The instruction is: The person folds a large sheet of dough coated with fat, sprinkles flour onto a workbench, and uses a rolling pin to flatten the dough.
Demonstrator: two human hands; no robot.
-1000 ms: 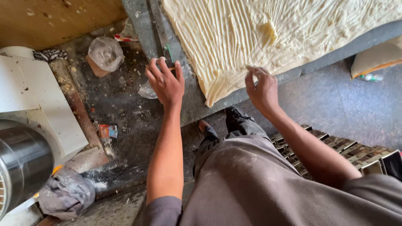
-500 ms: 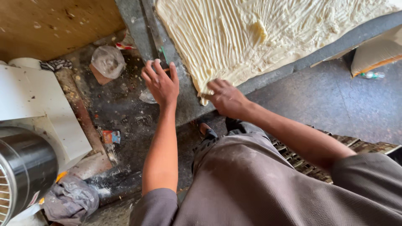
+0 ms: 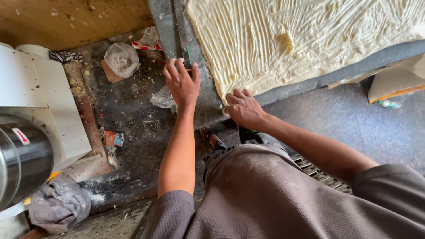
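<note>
Big pale dough sheet (image 3: 310, 40), surface ridged and greased, covers the grey table (image 3: 208, 106) top right; its near corner reaches the table's front edge. White machine (image 3: 40, 102) with a steel drum (image 3: 20, 159) stands at left on the dirty floor (image 3: 128, 119). Left hand (image 3: 182, 84) lies flat on the table's corner, fingers spread, holding nothing. Right hand (image 3: 243, 108) rests knuckles-up on the dough's near corner, fingers curled at its edge; grip itself hidden.
</note>
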